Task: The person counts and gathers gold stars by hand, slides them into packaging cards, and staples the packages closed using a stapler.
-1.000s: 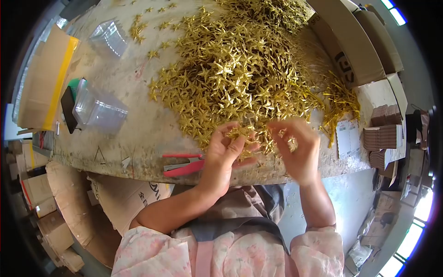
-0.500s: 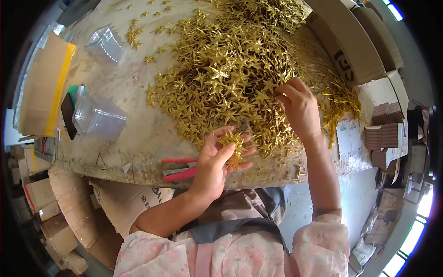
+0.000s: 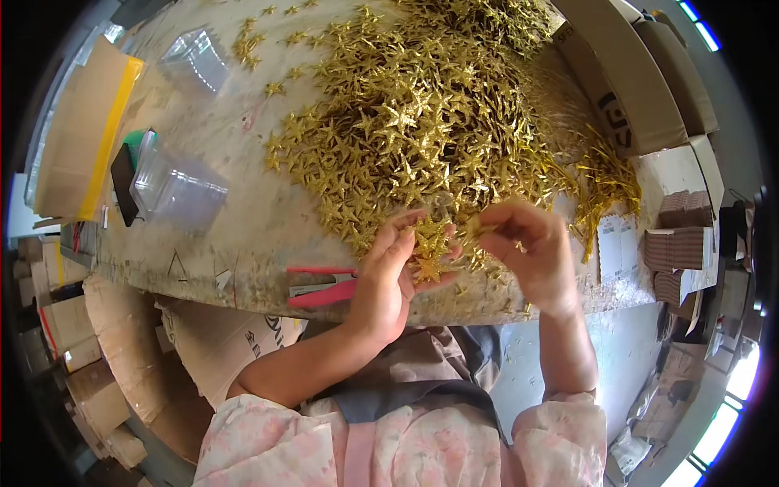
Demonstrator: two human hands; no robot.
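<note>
A large heap of gold glitter stars (image 3: 406, 122) covers the middle of the worktable. At the heap's near edge, my left hand (image 3: 388, 272) holds several gold stars (image 3: 430, 247) between thumb and fingers, with its palm turned up. Just to the right, my right hand (image 3: 531, 252) is raised with thumb and fingertips together; a small gold piece shows at the tips, too blurred to name. Red-handled pliers or cutters (image 3: 324, 294) lie beside my left wrist, partly hidden behind it.
Clear plastic containers (image 3: 191, 195) and a dark phone-like object (image 3: 125, 185) lie on the left. A carton (image 3: 621, 73) stands at the back right, near gold strips (image 3: 608, 183), white cards (image 3: 618, 247) and stacked brown pieces (image 3: 680, 247). An open cardboard box (image 3: 219, 341) sits below the table edge.
My right hand reached up to the heap, then came back down beside my left hand with a small gold piece. My left hand kept its stars and shifted slightly right.
</note>
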